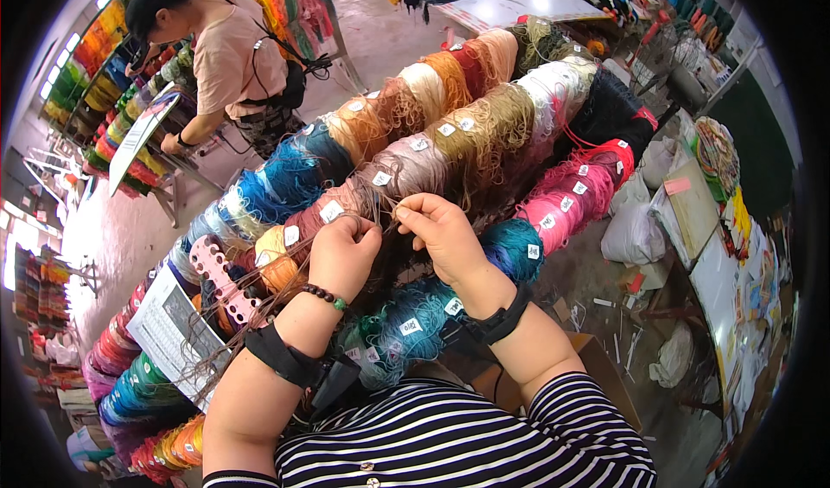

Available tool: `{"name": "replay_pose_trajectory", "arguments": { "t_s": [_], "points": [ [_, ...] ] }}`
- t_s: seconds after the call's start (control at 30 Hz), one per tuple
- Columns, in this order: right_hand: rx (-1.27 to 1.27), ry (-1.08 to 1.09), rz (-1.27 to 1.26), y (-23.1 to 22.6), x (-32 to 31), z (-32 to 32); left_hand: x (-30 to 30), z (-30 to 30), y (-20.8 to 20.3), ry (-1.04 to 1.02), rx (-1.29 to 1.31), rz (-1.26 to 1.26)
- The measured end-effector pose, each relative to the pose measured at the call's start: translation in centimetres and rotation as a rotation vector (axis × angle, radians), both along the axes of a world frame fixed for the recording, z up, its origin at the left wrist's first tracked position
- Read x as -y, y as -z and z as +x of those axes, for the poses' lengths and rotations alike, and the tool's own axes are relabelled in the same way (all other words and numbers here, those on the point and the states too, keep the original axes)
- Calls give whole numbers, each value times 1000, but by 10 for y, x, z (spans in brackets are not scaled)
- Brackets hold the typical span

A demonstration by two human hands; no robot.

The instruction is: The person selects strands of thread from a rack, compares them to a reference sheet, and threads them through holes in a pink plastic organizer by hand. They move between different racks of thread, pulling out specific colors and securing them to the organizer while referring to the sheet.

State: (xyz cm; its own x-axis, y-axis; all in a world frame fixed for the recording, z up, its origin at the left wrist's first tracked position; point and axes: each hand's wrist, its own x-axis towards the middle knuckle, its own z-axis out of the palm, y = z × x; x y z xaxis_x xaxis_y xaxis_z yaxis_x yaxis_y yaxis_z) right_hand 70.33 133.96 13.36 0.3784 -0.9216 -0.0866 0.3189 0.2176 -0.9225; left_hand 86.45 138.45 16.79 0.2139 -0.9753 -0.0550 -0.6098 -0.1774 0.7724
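The room is bright and full of yarn, with a pale, shiny floor [380, 51]. A white desk [519, 6] with bundles of yarn on it is at the far end, and white bags [634, 230] sit on the floor to the right. Another person [238, 56] in a black cap and a light shirt looks down on the left side.

In the middle, long rows of yarn [415, 166] lie side by side, in blue, orange, tan, white, pink and green. Many have little white tags [382, 178]. Thin brown threads [235, 344] run from near the left hand [346, 248] down past a pink card [226, 280] with holes along its sides. A sheet of paper [177, 331] lies next to the card.

The left hand has its fingers curled in and pinched on thin thread. The right hand [441, 239] is close by, with its thumb and pointer finger pinched together, also at the thread. The thread ends are too thin to see well. The 2 hands are above the yarn, with their fingertips near each other
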Motion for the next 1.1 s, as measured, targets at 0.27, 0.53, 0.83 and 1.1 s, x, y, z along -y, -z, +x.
{"name": "replay_pose_trajectory", "arguments": {
  "t_s": [0.27, 0.53, 0.83, 1.1],
  "points": [
    [-28, -29, -46, -4, -3, 0, 2, 0, -3, 3, -278, -172],
    [-70, -71, -139, -14, -8, 3, 6, -8, -10, -136, -716, 136],
    [-160, 23, -208, -8, -4, -3, 6, -1, 12, -4, -138, -100],
    [-134, -28, -138, -6, -4, 1, 10, -14, -1, -181, -766, 108]
  ]
}}
